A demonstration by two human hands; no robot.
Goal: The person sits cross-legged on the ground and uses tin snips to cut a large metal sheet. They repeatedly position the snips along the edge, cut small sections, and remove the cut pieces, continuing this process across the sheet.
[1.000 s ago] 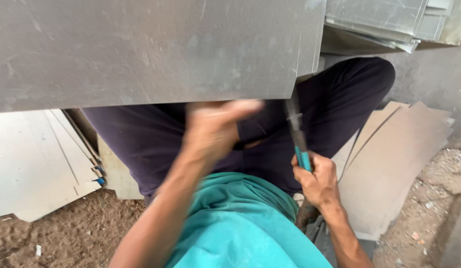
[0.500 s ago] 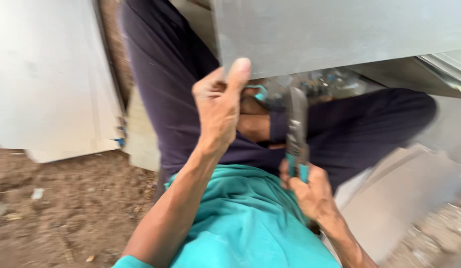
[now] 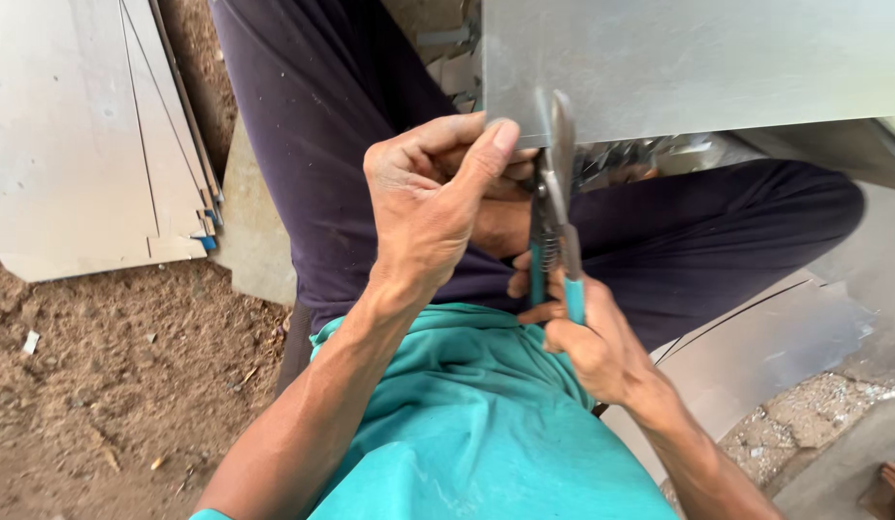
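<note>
- Tin snips: grey steel blades, 2 teal handles, upright, blades biting lower edge of grey metal sheet.
- Right hand: grip clenched round handles.
- Left hand: grip pinching sheet edge beside blades.

There is only one view, from a camera on the person's head. It looks steeply down and close at the lap, with the metal sheet in the upper right of the frame and the dirt ground in the lower left.
</note>
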